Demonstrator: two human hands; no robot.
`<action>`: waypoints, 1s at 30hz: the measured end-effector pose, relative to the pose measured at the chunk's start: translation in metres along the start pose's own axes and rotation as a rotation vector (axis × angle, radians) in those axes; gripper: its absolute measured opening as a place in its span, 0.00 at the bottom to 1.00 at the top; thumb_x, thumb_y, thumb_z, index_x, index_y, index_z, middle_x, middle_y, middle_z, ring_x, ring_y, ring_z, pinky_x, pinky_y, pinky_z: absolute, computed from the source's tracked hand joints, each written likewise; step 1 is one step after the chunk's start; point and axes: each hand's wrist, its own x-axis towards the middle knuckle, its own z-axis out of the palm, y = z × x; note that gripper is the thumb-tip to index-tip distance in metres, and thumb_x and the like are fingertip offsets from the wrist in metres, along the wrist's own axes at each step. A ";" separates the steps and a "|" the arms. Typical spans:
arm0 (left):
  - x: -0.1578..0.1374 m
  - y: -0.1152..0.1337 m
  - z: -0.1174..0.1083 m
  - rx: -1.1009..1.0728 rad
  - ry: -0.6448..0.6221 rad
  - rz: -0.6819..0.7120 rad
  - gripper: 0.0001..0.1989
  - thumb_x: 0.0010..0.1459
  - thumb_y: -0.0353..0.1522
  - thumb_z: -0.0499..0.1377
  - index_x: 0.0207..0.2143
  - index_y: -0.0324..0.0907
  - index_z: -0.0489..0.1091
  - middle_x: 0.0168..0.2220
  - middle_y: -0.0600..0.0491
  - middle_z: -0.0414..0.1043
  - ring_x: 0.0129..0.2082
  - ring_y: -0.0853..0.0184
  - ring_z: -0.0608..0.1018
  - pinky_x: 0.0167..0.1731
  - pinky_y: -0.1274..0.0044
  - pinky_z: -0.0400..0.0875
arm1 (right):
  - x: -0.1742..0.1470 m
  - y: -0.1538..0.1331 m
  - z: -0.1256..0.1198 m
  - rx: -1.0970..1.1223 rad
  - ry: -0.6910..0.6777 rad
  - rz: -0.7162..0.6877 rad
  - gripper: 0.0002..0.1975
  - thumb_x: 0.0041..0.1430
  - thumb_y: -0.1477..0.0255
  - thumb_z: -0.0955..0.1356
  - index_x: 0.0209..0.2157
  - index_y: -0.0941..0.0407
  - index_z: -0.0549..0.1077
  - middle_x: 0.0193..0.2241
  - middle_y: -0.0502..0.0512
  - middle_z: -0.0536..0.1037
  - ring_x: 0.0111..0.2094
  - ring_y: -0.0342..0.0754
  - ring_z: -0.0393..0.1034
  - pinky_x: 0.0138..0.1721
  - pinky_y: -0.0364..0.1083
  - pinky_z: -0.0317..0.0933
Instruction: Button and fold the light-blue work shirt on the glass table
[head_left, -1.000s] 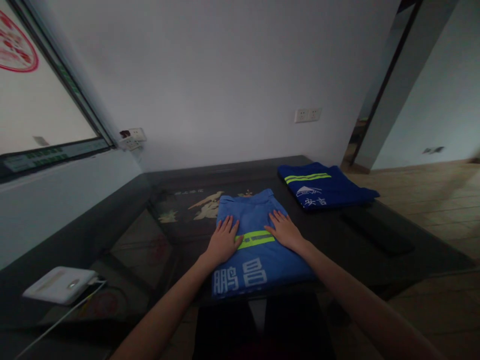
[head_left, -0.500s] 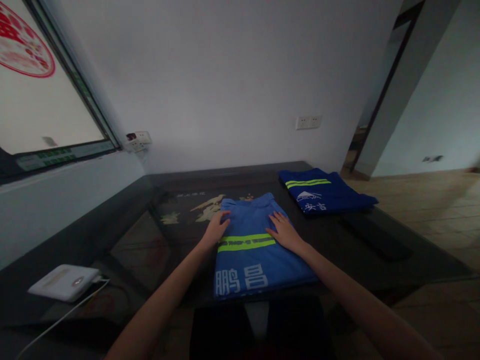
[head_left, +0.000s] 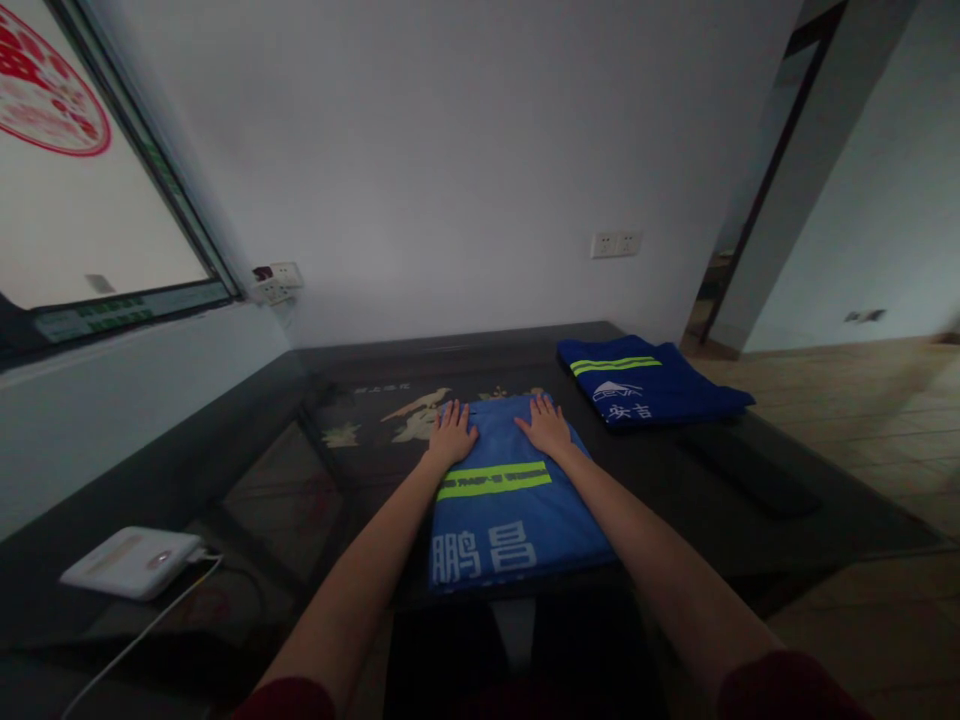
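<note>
A folded light-blue garment [head_left: 487, 515] with a yellow-green reflective band and white lettering lies flat on the dark table [head_left: 300, 560] before me. On its far left part rests my left hand [head_left: 452, 434], palm down with fingers stretched out. My right hand [head_left: 547, 427] lies flat on the far right part, its fingers spread and pointing away from me. Both hands press on the cloth near its far edge and hold nothing. The garment's underside is hidden.
A second folded garment [head_left: 675, 385], dark blue with a similar band, lies at the table's back right. Near it is a flat black object [head_left: 754, 478]. At the left a white power bank [head_left: 133, 562] trails a cable. The wall has sockets [head_left: 615, 244].
Both hands have slid forward to the garment's far end, now flat over it. The collar-like far edge that stood up before is pressed down. The dark-blue garment has stayed put.
</note>
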 end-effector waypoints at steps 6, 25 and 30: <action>0.004 0.000 -0.007 -0.034 -0.071 -0.009 0.32 0.62 0.44 0.40 0.66 0.43 0.42 0.67 0.45 0.38 0.67 0.57 0.45 0.63 0.60 0.41 | 0.001 0.005 0.005 0.001 0.010 -0.022 0.38 0.64 0.53 0.51 0.64 0.68 0.49 0.65 0.67 0.46 0.66 0.55 0.35 0.63 0.58 0.34; -0.009 -0.003 -0.022 -0.236 0.297 -0.012 0.21 0.63 0.35 0.44 0.57 0.45 0.61 0.62 0.49 0.58 0.63 0.62 0.58 0.63 0.58 0.43 | -0.004 0.005 -0.015 0.213 0.046 -0.031 0.31 0.64 0.59 0.57 0.61 0.65 0.57 0.64 0.66 0.52 0.66 0.55 0.39 0.62 0.58 0.39; -0.036 -0.005 -0.053 -0.320 0.152 0.087 0.19 0.63 0.34 0.47 0.54 0.46 0.64 0.59 0.49 0.63 0.61 0.60 0.62 0.61 0.52 0.41 | -0.015 0.037 -0.059 0.665 0.185 -0.015 0.24 0.64 0.66 0.58 0.59 0.62 0.62 0.58 0.64 0.65 0.59 0.50 0.59 0.58 0.50 0.53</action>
